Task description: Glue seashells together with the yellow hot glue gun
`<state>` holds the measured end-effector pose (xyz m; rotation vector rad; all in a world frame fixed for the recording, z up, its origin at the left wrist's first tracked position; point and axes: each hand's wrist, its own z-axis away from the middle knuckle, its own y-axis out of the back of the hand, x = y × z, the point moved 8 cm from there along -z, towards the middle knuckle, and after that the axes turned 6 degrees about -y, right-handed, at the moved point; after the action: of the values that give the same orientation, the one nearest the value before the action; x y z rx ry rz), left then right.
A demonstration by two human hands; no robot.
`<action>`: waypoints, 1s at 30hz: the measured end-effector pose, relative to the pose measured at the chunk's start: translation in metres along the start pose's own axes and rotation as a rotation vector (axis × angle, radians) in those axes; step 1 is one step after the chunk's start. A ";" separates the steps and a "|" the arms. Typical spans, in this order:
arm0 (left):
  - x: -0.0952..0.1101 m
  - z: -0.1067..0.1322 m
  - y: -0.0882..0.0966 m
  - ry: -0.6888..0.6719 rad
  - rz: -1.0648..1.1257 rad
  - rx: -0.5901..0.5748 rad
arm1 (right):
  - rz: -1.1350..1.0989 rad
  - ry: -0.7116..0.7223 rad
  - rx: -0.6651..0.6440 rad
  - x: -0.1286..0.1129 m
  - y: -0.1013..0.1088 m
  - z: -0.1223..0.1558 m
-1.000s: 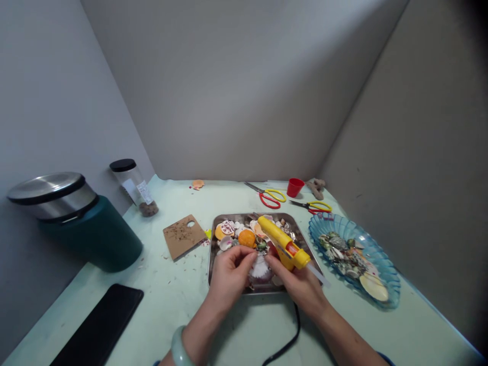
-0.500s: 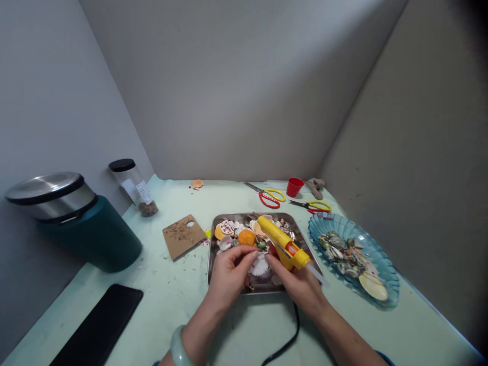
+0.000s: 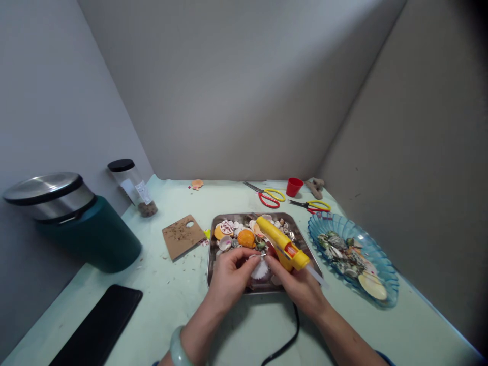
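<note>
A yellow hot glue gun (image 3: pixel 277 237) rests in my right hand (image 3: pixel 303 290), nozzle toward the upper left and a clear glue stick out of its back. That hand's thumb and finger also reach a small white piece (image 3: pixel 263 254), too small to name exactly. Pinching the same piece from the other side is my left hand (image 3: pixel 231 274), closed. Just below the fingertips is a white ribbed scallop shell (image 3: pixel 261 270); whether the fingers touch it I cannot tell. Both hands are over a metal tray (image 3: pixel 209 269) of assorted shells, among them an orange scallop shell (image 3: pixel 246 238).
Right of the tray stands a blue glass dish (image 3: pixel 392 284) of shells. Behind lie scissors (image 3: pixel 269 195), pliers-like snips (image 3: pixel 310 206) and a red cup (image 3: pixel 294 187). Leftward are a brown board (image 3: pixel 183 239), jar (image 3: pixel 133 188), teal flask (image 3: pixel 95 234) and black phone-like slab (image 3: pixel 99 325). A black cord (image 3: pixel 292 340) trails forward.
My fingertips have shifted slightly, and the small white piece between them shows more clearly. The glue gun has moved a touch left; the surrounding things stay put.
</note>
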<state>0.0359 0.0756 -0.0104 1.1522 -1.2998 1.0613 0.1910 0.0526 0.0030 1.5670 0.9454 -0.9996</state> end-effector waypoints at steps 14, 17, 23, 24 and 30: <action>0.007 0.002 -0.003 -0.079 -0.089 -0.057 | -0.041 -0.018 0.016 0.001 0.000 0.001; 0.009 0.001 -0.003 -0.092 -0.099 -0.062 | -0.025 -0.018 0.006 -0.002 0.000 0.000; 0.001 0.001 -0.004 -0.014 0.002 -0.060 | -0.039 -0.053 0.043 0.003 0.002 -0.002; -0.001 0.001 -0.005 0.002 0.023 -0.070 | -0.041 -0.062 0.051 0.005 0.003 -0.003; 0.001 0.000 -0.008 -0.036 0.072 -0.095 | -0.070 -0.132 0.086 0.007 0.006 -0.002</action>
<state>0.0433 0.0739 -0.0093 1.0638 -1.4138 1.0234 0.1988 0.0544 -0.0010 1.5275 0.8804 -1.1918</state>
